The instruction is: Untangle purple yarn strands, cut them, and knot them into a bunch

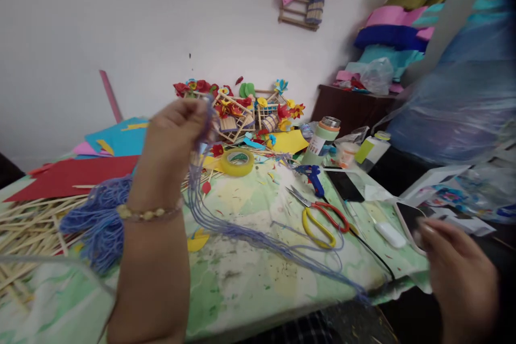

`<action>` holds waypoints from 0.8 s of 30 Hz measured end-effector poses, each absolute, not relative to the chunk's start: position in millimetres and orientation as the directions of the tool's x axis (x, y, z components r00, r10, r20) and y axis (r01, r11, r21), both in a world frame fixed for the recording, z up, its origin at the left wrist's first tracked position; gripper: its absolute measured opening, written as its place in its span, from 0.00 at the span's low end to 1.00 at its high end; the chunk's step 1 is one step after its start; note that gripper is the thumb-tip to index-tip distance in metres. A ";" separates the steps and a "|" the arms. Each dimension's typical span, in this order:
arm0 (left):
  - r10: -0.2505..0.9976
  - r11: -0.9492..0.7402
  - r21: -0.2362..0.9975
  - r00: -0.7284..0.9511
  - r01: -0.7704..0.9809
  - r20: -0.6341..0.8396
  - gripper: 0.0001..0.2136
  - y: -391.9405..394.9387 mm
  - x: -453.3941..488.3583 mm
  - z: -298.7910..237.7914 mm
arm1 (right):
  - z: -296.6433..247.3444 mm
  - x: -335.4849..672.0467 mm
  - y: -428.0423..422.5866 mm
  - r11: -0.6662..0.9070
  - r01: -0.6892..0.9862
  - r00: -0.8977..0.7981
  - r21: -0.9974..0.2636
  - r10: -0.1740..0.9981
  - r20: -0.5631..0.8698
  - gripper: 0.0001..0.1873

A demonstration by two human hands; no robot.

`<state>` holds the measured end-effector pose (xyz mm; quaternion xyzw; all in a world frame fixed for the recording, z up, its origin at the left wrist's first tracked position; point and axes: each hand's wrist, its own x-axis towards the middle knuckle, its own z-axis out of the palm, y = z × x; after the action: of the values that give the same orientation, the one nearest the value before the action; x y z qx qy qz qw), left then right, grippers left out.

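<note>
My left hand (177,126) is raised above the table, its fingers pinched shut on a bundle of blue-purple yarn strands (258,236). The strands hang from the fingers and trail across the table toward its front right edge. A thick hank of the same yarn (99,223) lies behind my left forearm, which wears a beaded bracelet (147,213). My right hand (459,274) is low at the right, past the table's edge, fingers curled. It is blurred, and I cannot make out what it holds. It is close to a phone (409,219).
On the green patterned table (242,279) lie scissors (318,215) with red and yellow handles, a blue glue gun (312,176), a yellow tape roll (237,162), wooden sticks (28,226), coloured paper sheets (80,174) and paper flowers in stick frames (242,107). Bottles (324,140) and bags stand right.
</note>
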<state>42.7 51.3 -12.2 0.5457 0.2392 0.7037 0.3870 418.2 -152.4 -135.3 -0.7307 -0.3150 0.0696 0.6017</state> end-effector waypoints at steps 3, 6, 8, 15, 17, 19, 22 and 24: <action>0.791 -0.531 0.821 0.224 -0.211 0.569 0.07 23.6 86.4 -16.5 | -93.6 362.7 -101.0 0.177 0.263 0.411 -0.948 0.869 0.276 0.14; 0.741 -0.526 0.841 0.416 -0.129 0.527 0.06 8.9 109.3 -25.7 | -52.9 308.8 -62.9 0.367 0.208 0.108 -0.907 0.912 0.395 0.20; 0.722 -0.529 0.845 0.478 -0.084 0.499 0.06 6.6 113.9 -30.7 | -38.5 285.5 -45.5 0.382 0.165 -0.009 -0.909 0.923 0.386 0.20; 0.747 -0.469 0.882 0.509 -0.053 0.427 0.08 11.8 106.4 -33.2 | -41.7 268.3 -19.4 0.358 0.077 -0.003 -0.931 0.933 0.359 0.12; 0.762 -0.436 0.898 0.505 -0.063 0.406 0.09 13.6 104.9 -33.1 | -40.5 269.8 -17.7 0.359 0.073 0.044 -0.930 0.931 0.363 0.13; 0.773 -0.419 0.905 0.495 -0.070 0.396 0.10 15.7 103.9 -33.5 | -36.5 272.4 -16.3 0.376 0.080 0.084 -0.923 0.920 0.382 0.13; 0.778 -0.411 0.910 0.500 -0.051 0.380 0.09 19.0 102.6 -35.0 | -27.4 278.4 -13.6 0.434 0.100 0.111 -0.895 0.889 0.443 0.14; 0.770 -0.408 0.913 0.527 -0.027 0.360 0.08 21.3 101.4 -36.3 | -19.2 283.3 -11.5 0.479 0.103 0.112 -0.872 0.865 0.488 0.14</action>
<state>101.4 21.3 -36.3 0.7295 0.2545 0.4145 0.4808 283.3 -11.5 -19.2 -0.4090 -0.5922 0.3056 0.6234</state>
